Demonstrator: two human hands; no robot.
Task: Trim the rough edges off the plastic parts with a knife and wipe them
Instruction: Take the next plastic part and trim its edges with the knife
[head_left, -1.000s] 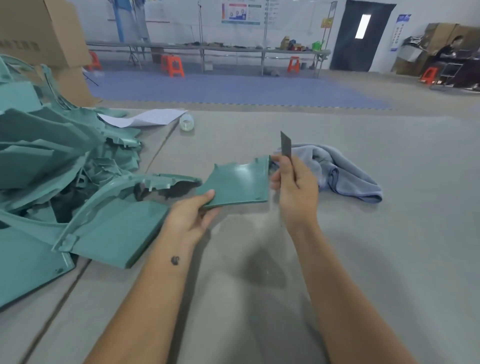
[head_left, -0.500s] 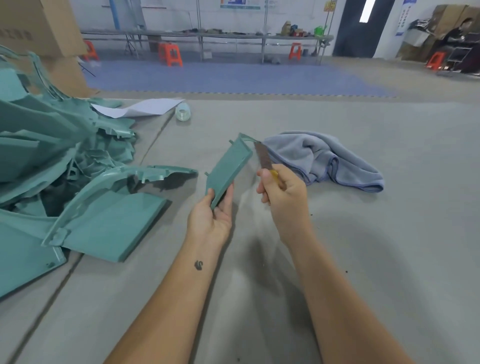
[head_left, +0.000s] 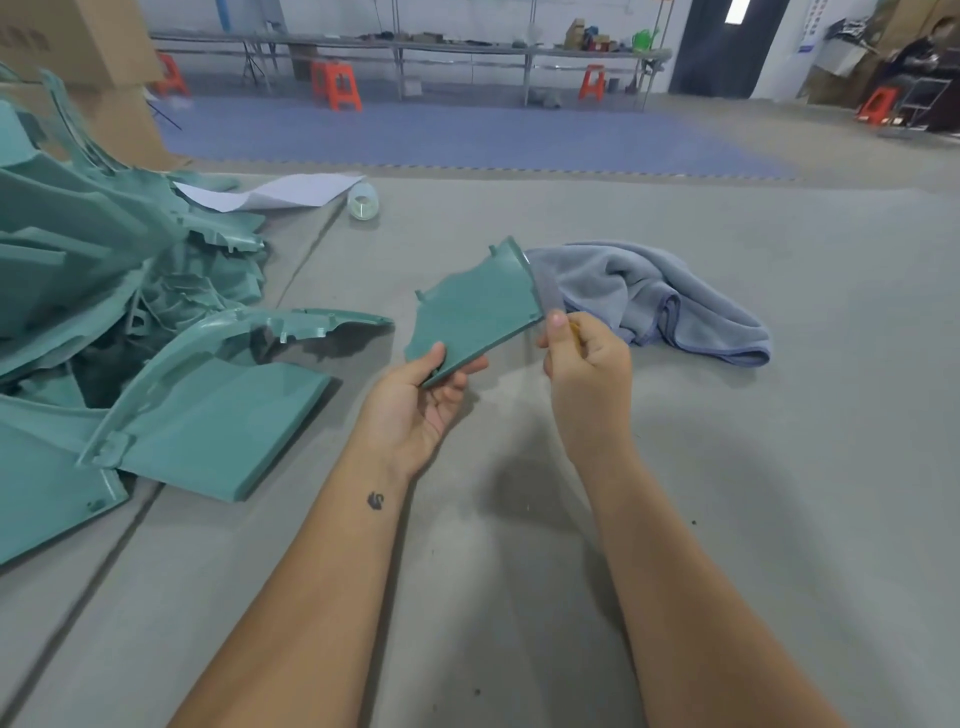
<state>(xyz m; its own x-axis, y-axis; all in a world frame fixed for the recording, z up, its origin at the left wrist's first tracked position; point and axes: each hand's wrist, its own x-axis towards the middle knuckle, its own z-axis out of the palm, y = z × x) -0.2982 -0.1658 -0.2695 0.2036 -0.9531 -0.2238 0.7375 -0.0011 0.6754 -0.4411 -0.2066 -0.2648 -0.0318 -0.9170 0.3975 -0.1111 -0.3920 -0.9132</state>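
Note:
A small teal plastic part is held above the grey table, its broad face turned toward me. My left hand grips its lower corner between thumb and fingers. My right hand pinches a thin knife whose blurred blade lies along the part's right edge. A grey-blue cloth lies crumpled on the table just behind my right hand.
A heap of larger teal plastic parts fills the left of the table. A white sheet and a clear roll of tape lie behind it. Cardboard boxes stand at the far left. Benches and orange stools line the back.
My left hand has turned the part from edge-on to face-on. My right hand has brought the knife blade against the part's right edge.

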